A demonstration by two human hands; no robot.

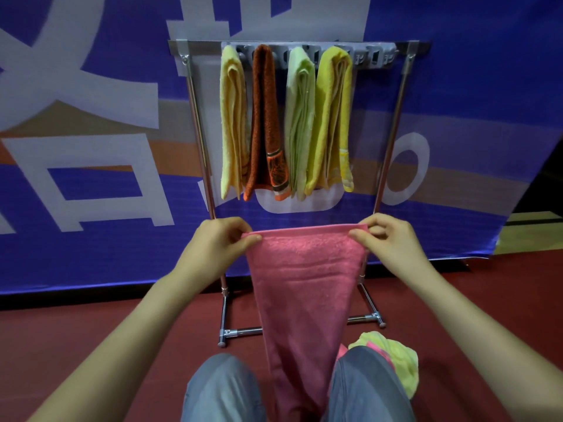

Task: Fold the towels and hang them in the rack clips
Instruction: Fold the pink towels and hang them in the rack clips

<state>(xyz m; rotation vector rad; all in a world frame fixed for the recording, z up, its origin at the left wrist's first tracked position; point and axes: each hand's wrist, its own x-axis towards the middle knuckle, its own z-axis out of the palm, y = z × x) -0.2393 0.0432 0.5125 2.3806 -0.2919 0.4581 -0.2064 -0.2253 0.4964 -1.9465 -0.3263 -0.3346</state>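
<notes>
Left grip (219, 242): thumb and curled fingers pinch the top left corner of the pink terry towel (307, 284).
Right grip (393, 242): pinches the towel's top right corner the same way.
Writing: big white characters on the blue banner (457, 117), cut off at the edges and unreadable; one white ring shape at its right.
Pink towel: stretched flat between both grips, its top edge level, and hanging down between the grey trouser knees (222, 388).
Rack: steel tube rack (396, 117) stands just beyond the grips, with a grey clip strip (374, 56) along its top bar.
Hung: pale yellow folded towel (231, 117), rust-orange patterned towel (266, 117), pale green folded towel (301, 117) and bright yellow folded towel (332, 117), side by side; free clips lie to their right.
Floor: dark red floor (91, 345); crumpled yellow-green and pink towels (396, 357) lie by the right knee.
Room: the banner stands behind the rack.
</notes>
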